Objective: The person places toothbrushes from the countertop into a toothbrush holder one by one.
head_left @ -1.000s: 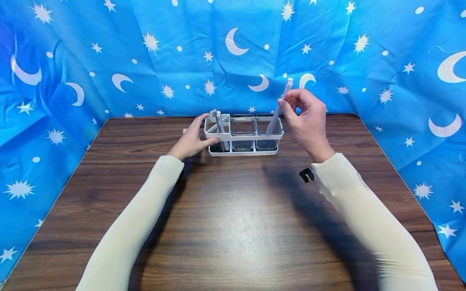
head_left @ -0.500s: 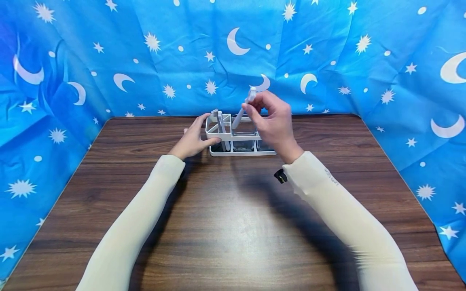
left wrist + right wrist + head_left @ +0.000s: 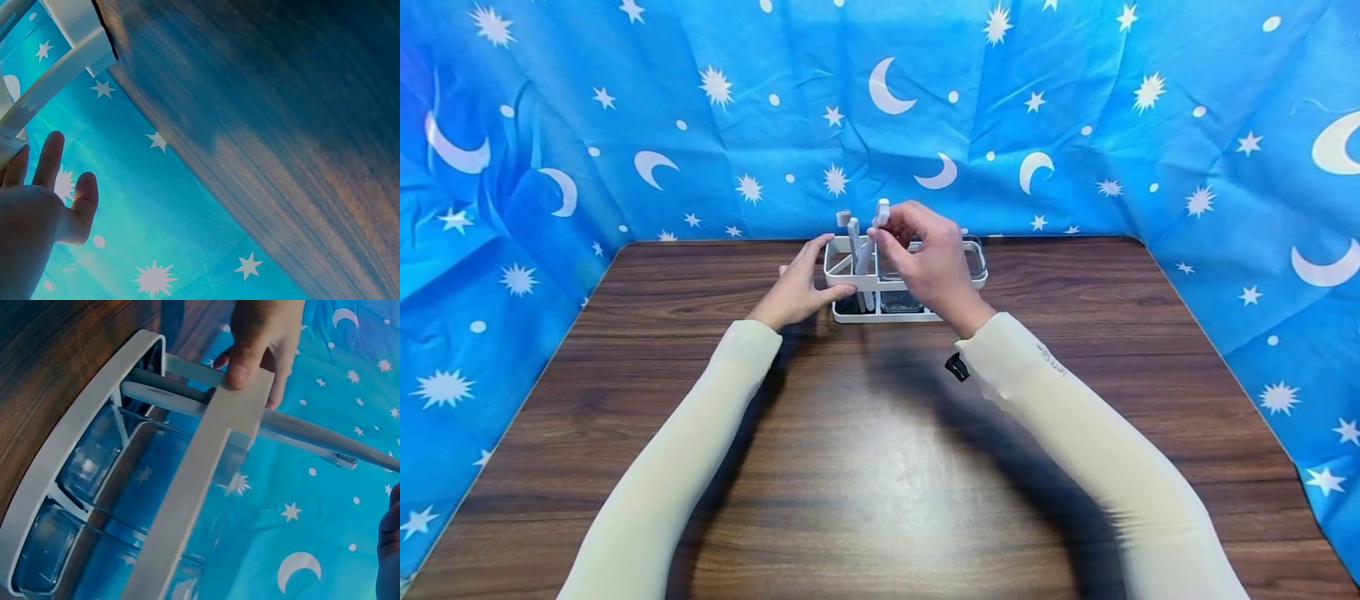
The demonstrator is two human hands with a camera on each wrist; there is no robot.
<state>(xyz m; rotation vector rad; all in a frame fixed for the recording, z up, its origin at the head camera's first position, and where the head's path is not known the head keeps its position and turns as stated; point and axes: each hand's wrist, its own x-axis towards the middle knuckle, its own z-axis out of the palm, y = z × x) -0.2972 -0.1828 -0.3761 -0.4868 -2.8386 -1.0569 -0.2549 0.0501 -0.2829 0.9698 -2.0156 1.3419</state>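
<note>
At the back of the table stands a white two-tier toothbrush holder with clear cups in it. My left hand grips its left end, the thumb along the front rim and fingers round the back. Between thumb and fingertips my right hand pinches a pale toothbrush, tilted, its lower end inside the divided left compartment. Other toothbrushes lean in that same compartment, heads up. The right wrist view shows the held toothbrush passing through the upper frame, with my right hand at the edge.
Two clear square cups sit in the holder's middle and right bays, partly behind my right hand in the head view. A dark wood table lies beneath. A blue curtain with moons and stars hangs right behind the holder.
My right hand has moved left with the toothbrush, from over the right cup to the left compartment, and lowered the toothbrush into it. My left hand stays on the holder.
</note>
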